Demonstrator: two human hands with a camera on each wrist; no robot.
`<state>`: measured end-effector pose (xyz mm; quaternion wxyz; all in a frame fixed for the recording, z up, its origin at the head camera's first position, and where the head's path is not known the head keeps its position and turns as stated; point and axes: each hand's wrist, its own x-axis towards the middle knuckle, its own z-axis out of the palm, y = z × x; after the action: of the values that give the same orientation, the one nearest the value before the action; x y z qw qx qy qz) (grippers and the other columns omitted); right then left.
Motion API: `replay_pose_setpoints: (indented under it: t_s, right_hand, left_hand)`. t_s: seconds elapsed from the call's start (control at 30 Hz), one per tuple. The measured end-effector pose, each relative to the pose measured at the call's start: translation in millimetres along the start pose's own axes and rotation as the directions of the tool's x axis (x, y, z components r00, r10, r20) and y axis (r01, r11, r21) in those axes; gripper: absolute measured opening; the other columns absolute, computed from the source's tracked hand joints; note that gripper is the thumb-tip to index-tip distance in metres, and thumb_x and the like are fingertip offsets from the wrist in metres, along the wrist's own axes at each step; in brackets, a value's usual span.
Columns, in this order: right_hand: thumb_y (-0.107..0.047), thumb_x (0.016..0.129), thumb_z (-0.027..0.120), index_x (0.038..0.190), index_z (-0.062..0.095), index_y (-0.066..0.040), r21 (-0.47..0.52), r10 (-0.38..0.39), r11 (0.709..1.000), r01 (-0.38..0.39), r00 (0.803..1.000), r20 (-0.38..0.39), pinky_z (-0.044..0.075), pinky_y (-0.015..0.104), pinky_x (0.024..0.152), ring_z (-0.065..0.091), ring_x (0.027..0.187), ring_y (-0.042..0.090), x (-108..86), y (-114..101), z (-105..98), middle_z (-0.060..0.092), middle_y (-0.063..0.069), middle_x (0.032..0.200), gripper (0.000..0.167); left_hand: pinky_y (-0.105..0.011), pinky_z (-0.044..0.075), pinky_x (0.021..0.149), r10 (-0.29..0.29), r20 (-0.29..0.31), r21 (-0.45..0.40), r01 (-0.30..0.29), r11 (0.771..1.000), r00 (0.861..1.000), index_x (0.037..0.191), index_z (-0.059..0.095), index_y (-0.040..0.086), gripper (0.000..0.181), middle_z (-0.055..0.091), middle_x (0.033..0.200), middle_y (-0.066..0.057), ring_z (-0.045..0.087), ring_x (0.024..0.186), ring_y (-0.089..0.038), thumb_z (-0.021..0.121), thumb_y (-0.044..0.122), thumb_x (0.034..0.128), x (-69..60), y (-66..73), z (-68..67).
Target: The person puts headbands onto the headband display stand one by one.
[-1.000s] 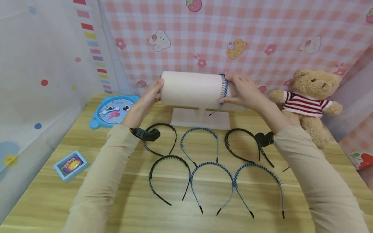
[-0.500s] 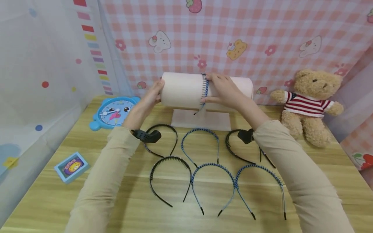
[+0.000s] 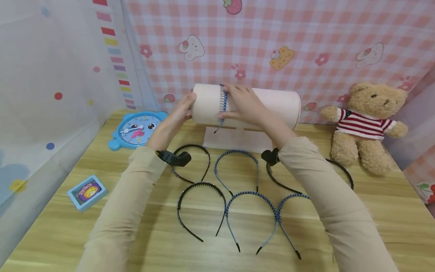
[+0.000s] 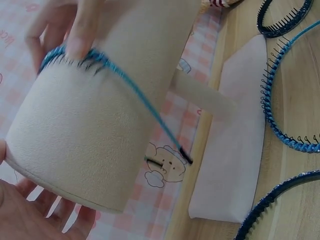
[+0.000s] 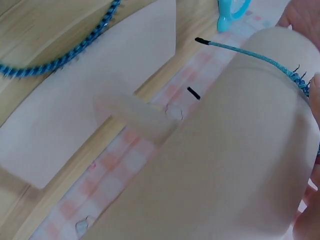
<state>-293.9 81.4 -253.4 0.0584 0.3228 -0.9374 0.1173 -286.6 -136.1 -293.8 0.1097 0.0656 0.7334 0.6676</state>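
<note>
A white roll-shaped headband stand (image 3: 272,105) rests on a flat base at the back of the table. Round its left part sits a blue toothed headband (image 3: 223,102), one dark-tipped end hanging free. My right hand (image 3: 246,104) pinches this headband, fingers over the top and thumb in front, as the left wrist view also shows. At the roll's left end my left hand (image 3: 180,111) holds the rim; its fingers (image 4: 60,212) are partly hidden behind the edge. In the right wrist view the blue headband (image 5: 260,57) lies against the roll.
Several black headbands (image 3: 200,185) and blue headbands (image 3: 251,193) lie in two rows in front of the stand. A blue toy clock (image 3: 139,130) and a small blue frame (image 3: 87,192) are at left. A teddy bear (image 3: 365,124) sits at right.
My right hand has slid the blue headband leftward along the roll, from near its right part to close by the left end. My left hand has stayed at the left rim.
</note>
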Motion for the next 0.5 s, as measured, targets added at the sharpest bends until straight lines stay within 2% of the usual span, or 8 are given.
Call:
replay_pose_setpoints:
  t_s: [0.23, 0.5]
  right_hand:
    - [-0.054, 0.079, 0.061, 0.144, 0.019, -0.005, -0.020, -0.039, 0.999, 0.039, 0.999, -0.013, 0.016, 0.046, 0.114, 0.026, 0.137, 0.030, 14.0, -19.8, 8.6, 0.033, 0.012, 0.146, 0.091]
    - [-0.055, 0.080, 0.059, 0.143, 0.021, -0.004, -0.045, -0.062, 0.997, 0.061, 0.998, -0.024, 0.016, 0.046, 0.114, 0.028, 0.136, 0.030, 25.5, -30.2, 14.5, 0.034, 0.012, 0.146, 0.090]
  left_hand:
    - [-0.046, 0.018, 0.113, 0.008, 0.010, 0.006, -0.008, 1.000, 1.000, 0.144, 0.016, 0.013, 0.055, 0.018, 0.151, -0.008, 0.018, 0.139, -0.026, 0.023, 0.043, 0.0985, 0.2, 1.1, 1.1]
    - [-0.046, 0.018, 0.113, 0.014, 0.024, 0.007, -0.014, 1.000, 1.000, 0.143, 0.016, 0.013, 0.053, 0.018, 0.150, -0.007, 0.019, 0.139, -0.025, 0.021, 0.042, 0.0990, 0.9, 0.1, -0.5]
